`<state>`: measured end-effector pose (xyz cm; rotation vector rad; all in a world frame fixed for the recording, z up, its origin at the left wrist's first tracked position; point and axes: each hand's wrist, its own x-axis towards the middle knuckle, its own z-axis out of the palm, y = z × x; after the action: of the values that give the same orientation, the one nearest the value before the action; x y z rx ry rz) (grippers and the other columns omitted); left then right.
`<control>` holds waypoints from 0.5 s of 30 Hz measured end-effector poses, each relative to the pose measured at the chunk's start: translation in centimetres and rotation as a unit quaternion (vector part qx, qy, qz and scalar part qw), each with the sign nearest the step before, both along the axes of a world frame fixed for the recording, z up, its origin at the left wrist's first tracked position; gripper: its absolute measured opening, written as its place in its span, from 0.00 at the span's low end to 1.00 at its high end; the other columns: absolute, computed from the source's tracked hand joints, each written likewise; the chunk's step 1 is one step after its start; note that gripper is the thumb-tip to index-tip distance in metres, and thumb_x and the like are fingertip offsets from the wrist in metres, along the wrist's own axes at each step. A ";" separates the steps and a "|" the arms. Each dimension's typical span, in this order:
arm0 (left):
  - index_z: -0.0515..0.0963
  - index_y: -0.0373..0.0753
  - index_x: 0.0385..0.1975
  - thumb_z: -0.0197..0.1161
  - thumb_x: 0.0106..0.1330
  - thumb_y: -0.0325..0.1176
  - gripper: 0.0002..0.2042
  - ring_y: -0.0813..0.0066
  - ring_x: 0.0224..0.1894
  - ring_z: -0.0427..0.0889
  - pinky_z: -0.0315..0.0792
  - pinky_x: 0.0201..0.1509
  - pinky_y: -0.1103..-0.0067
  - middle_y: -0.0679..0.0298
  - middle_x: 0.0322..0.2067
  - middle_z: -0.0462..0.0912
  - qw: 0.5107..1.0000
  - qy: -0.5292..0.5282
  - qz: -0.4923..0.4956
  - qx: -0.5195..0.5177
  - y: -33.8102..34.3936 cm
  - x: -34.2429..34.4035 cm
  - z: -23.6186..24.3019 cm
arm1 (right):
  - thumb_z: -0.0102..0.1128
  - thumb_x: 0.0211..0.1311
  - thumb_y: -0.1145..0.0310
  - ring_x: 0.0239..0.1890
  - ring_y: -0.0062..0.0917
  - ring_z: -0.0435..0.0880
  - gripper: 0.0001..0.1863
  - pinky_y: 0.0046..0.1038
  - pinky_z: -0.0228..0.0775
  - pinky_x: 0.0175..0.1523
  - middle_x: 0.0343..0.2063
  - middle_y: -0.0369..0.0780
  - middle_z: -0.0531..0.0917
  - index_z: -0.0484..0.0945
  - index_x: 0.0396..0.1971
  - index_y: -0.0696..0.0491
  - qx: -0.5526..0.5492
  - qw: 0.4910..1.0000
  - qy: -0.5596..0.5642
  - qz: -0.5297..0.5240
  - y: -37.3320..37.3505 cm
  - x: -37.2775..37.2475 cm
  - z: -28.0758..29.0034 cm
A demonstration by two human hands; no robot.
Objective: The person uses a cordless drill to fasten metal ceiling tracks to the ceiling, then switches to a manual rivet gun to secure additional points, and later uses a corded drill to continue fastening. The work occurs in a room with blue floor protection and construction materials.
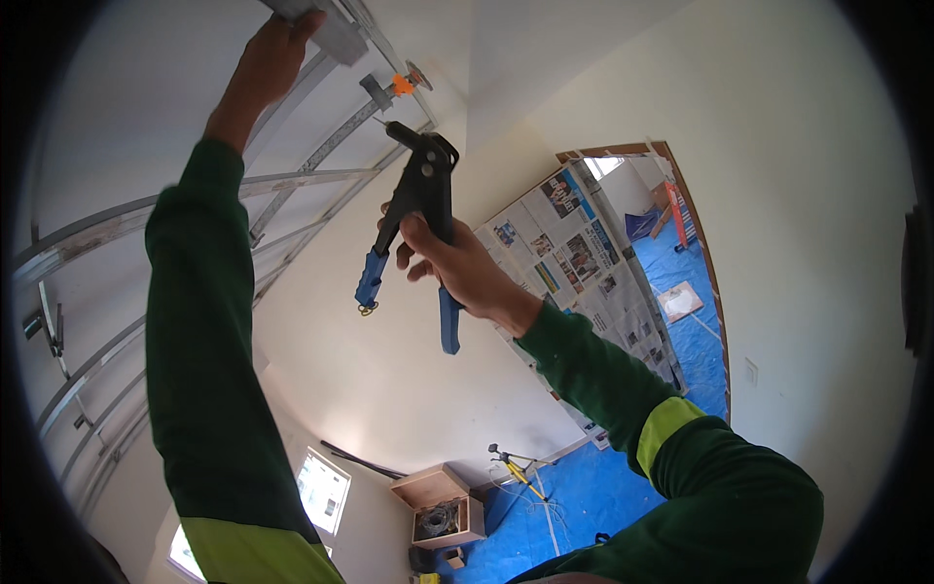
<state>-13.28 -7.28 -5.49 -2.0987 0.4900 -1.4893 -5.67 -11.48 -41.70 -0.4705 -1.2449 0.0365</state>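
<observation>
My right hand (469,268) is wrapped round the black body of a hand riveter (428,185), raised in the middle of the view. Its two blue-gripped handles are spread apart, and a thin pin sticks out of its nose toward the upper left. At the top left, my left hand (268,63) reaches up to the ceiling framing, thumb and fingers closed on a grey metal piece (336,34). The top of that piece is cut off by the edge of the view. Just right of it, an orange clip (402,86) sits on the framing near the riveter's nose.
Metal ceiling channels (126,219) cross the left side. A newspaper-covered door (574,263) stands beside an open doorway (671,165). Below are blue floor sheeting (603,496), a yellow-and-black tripod (525,477) and an open wooden box (452,521) holding coiled wire.
</observation>
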 end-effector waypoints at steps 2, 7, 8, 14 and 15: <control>0.72 0.31 0.68 0.47 0.82 0.60 0.34 0.35 0.62 0.79 0.72 0.68 0.57 0.37 0.62 0.79 0.996 -0.014 0.075 0.043 0.8 1.9 3.4 | 0.57 0.79 0.42 0.37 0.15 0.79 0.34 0.24 0.75 0.41 0.45 0.34 0.81 0.73 0.68 0.56 -0.007 1.000 0.013 -0.010 0.5 1.3 1.6; 0.69 0.32 0.69 0.54 0.78 0.35 0.23 0.39 0.56 0.83 0.77 0.64 0.56 0.39 0.57 0.81 0.909 -0.097 0.211 0.347 6.5 5.8 8.1 | 0.62 0.77 0.46 0.16 0.18 0.68 0.25 0.30 0.71 0.30 0.15 0.30 0.68 0.78 0.41 0.57 0.039 0.994 0.086 0.060 2.4 4.3 7.4; 0.68 0.32 0.70 0.56 0.75 0.30 0.24 0.40 0.55 0.83 0.78 0.64 0.56 0.39 0.56 0.82 0.887 -0.108 0.189 0.407 7.4 6.5 8.8 | 0.62 0.77 0.46 0.16 0.18 0.67 0.24 0.31 0.70 0.30 0.16 0.30 0.68 0.78 0.41 0.57 0.053 0.992 0.090 0.066 2.9 4.8 8.8; 0.74 0.35 0.66 0.59 0.71 0.29 0.22 0.40 0.58 0.83 0.78 0.64 0.55 0.42 0.62 0.79 0.858 -0.086 0.364 0.352 9.1 9.1 11.5 | 0.62 0.76 0.47 0.18 0.18 0.65 0.24 0.32 0.69 0.29 0.21 0.32 0.67 0.77 0.41 0.57 0.102 0.981 0.122 0.113 4.4 6.9 14.3; 0.74 0.37 0.66 0.58 0.73 0.31 0.22 0.40 0.59 0.82 0.78 0.63 0.54 0.43 0.63 0.79 0.870 -0.089 0.354 0.332 9.2 9.1 11.5 | 0.62 0.76 0.48 0.19 0.18 0.66 0.23 0.32 0.69 0.29 0.22 0.32 0.67 0.77 0.41 0.57 0.106 0.979 0.123 0.123 4.4 7.1 14.7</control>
<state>-4.21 1.94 5.99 -1.3464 0.0949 -0.8818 1.40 -7.05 -27.04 -0.1196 -1.0426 0.1664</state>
